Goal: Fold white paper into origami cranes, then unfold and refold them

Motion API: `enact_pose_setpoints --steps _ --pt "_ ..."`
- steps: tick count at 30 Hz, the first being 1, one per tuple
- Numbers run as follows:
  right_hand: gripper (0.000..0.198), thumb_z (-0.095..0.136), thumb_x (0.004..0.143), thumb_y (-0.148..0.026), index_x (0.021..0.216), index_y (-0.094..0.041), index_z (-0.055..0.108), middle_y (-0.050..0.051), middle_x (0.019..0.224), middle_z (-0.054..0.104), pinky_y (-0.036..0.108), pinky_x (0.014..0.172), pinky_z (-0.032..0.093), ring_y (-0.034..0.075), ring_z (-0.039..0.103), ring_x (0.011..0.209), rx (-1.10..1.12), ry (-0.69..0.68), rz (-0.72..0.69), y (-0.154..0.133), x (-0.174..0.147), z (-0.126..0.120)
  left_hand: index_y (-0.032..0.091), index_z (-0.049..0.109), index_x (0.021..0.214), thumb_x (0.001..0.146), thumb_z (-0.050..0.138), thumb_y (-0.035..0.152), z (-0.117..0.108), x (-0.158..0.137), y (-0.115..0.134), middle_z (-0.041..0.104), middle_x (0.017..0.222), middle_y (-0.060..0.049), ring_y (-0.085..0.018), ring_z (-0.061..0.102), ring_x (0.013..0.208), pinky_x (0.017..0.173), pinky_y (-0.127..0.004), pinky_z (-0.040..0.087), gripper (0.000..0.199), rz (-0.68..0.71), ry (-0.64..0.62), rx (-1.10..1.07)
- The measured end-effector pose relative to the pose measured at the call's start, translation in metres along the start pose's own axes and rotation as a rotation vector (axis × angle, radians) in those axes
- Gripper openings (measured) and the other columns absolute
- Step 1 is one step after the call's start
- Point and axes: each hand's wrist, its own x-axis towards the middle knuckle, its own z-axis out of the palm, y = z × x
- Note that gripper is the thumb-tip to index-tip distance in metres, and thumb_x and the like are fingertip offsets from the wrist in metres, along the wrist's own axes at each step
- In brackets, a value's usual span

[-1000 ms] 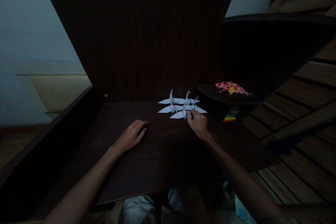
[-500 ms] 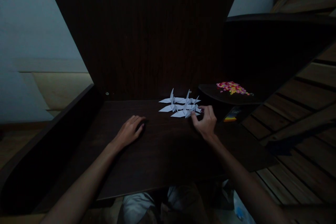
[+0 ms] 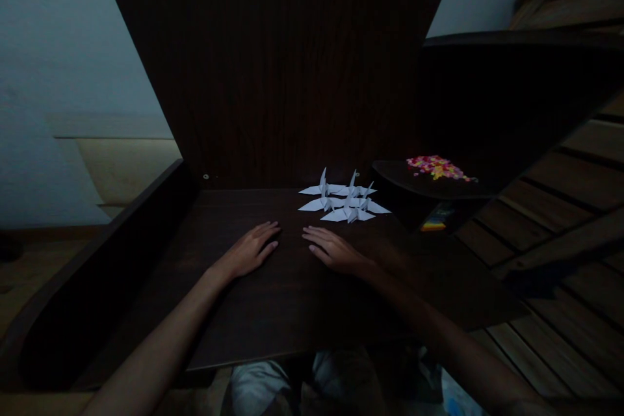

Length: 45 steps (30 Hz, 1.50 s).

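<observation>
Several white folded paper cranes (image 3: 348, 212) stand close together near the back of the dark desk (image 3: 263, 312), their wings spread and overlapping. My left hand (image 3: 252, 249) lies on the desk to the left of the cranes, fingers stretched out, holding nothing. Just in front of the cranes, my right hand (image 3: 333, 249) has its fingers extended toward the left, also with nothing in it. A gap of bare desk separates the two hands, and neither one touches a crane.
A heap of small pink, red and yellow pieces (image 3: 439, 168) lies on a raised corner shelf (image 3: 397, 175) at the right. Beneath it is a thing with a yellow-orange edge (image 3: 433, 226). A tall dark panel (image 3: 277, 65) closes the back; a low side wall (image 3: 112, 260) bounds the left.
My right hand has let go of the crane at the right of the group and moved left and toward me, its fingers now straight. My left hand stays nearly in place. The view shifted slightly.
</observation>
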Motion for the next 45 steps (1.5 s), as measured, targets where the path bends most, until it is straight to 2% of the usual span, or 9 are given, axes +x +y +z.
enact_pose_setpoints --steps 4,15,28,45 --pt "0.043 0.042 0.096 -0.034 0.134 -0.016 0.051 0.011 0.145 0.044 0.045 0.114 0.032 0.022 0.034 0.138 0.047 -0.061 0.041 0.0009 0.0007 0.0016 0.016 0.043 0.139 0.095 0.034 0.051 0.0031 -0.0006 0.0024 0.04 0.148 -0.011 -0.024 0.029 0.14 0.116 -0.046 0.023 0.057 0.019 -0.081 0.009" --pt "0.05 0.044 0.095 -0.04 0.139 -0.017 0.045 0.012 0.149 0.036 0.046 0.116 0.026 0.024 0.027 0.141 0.018 -0.081 0.028 -0.0011 0.0064 0.008 0.025 0.026 0.148 0.095 0.032 0.054 0.0083 -0.003 0.0005 0.024 0.155 -0.007 -0.025 0.014 0.144 0.116 -0.051 0.016 0.06 0.076 -0.156 0.049" --pt "0.054 0.045 0.093 -0.043 0.14 -0.017 0.043 0.011 0.151 0.032 0.046 0.116 0.024 0.026 0.024 0.142 -0.028 -0.101 0.073 -0.0044 0.0053 0.0069 0.025 0.031 0.146 0.094 0.035 0.053 0.0049 -0.0039 0.004 0.028 0.153 -0.007 -0.025 0.019 0.143 0.116 -0.047 0.023 0.059 0.074 -0.138 0.041" --pt "0.052 0.049 0.092 -0.042 0.138 -0.017 0.047 0.013 0.149 0.035 0.049 0.115 0.027 0.027 0.028 0.141 -0.018 -0.08 0.072 -0.0049 0.0048 0.0056 0.025 0.029 0.147 0.094 0.034 0.054 0.0036 -0.0049 0.007 0.026 0.154 -0.007 -0.024 0.017 0.144 0.116 -0.047 0.021 0.061 0.047 -0.16 0.015"
